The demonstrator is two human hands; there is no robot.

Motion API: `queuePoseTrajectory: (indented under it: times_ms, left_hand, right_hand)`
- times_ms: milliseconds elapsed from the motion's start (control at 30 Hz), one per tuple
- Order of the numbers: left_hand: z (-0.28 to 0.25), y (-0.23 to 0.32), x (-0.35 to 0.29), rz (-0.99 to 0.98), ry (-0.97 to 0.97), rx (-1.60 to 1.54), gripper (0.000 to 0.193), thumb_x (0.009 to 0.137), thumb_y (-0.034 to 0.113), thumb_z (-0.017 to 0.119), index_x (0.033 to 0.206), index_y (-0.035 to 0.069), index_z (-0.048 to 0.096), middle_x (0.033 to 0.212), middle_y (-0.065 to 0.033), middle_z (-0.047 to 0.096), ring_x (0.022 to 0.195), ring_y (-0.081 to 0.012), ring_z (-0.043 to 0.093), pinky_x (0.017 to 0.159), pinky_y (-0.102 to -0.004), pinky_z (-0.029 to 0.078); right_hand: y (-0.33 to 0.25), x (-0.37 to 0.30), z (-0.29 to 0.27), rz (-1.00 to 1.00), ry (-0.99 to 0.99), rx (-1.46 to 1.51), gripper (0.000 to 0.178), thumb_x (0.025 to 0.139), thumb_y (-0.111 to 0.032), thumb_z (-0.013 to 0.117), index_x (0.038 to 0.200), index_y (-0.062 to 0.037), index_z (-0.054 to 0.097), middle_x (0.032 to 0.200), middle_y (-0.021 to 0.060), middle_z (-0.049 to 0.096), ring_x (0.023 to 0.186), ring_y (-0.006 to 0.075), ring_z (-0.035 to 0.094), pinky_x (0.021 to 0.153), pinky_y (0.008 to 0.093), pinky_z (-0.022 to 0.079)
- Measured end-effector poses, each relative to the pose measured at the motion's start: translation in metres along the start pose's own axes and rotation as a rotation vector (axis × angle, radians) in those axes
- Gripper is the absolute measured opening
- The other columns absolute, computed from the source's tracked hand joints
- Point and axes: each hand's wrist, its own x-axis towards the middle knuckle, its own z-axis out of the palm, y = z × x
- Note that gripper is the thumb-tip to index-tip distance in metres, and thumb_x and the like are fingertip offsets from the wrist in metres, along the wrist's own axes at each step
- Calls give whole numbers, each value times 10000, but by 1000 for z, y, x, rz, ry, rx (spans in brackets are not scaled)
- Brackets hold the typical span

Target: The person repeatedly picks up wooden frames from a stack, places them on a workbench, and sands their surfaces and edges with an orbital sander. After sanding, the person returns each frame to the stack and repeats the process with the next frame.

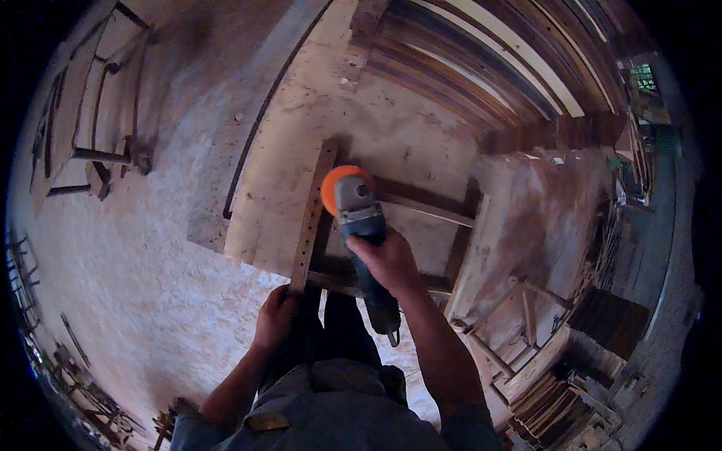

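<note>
My right hand [387, 261] is wrapped round the body of an angle grinder [361, 218] with an orange disc [342, 188]. The disc is over the upper part of a wooden bar [308, 225] that has a row of small dark holes. That bar forms the left side of a rectangular wooden frame [423, 203] lying on a pale board. At the bar's near end, my left hand [274, 317] is closed on the wood, its fingertips partly hidden. Whether the disc touches the bar or only hovers above it, I cannot tell.
Long planks [481, 60] are stacked at the far right. Another wooden frame [530, 323] and a pile of thin strips [553, 406] lie to the near right. A metal-edged rack-like frame [98, 113] stands at the far left. The pale board [263, 218] sits under the work.
</note>
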Motion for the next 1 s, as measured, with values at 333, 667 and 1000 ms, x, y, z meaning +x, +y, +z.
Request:
queuePoseTrajectory:
  times_ms: [333,667,1000]
  left_hand:
    - [-6,0,-8,51,-12,27,407,931,217,583,1260,-22,559,1050,-133,677,936,-175,631,820,-324,508]
    - [-8,-9,-20,-103,-56,-104,424,967,250,563,1285,-30,543,1106,-106,668,992,-163,621,863,-323,501]
    - [-22,-39,-22,-65,-21,-89,450,939,234,574,1289,-46,527,1006,-100,674,895,-163,632,819,-314,512]
  right_hand:
    - [-2,-27,-15,62,-166,-98,492,763,-374,751,1086,-16,652,948,173,705,917,309,690,819,403,521]
    - [-3,-20,-11,-5,-316,-203,550,737,-404,775,1115,-27,647,1030,203,692,972,323,677,851,413,511]
    - [-18,1,-18,-19,-218,-134,513,777,-399,758,1101,-20,641,968,177,696,912,303,684,818,404,521]
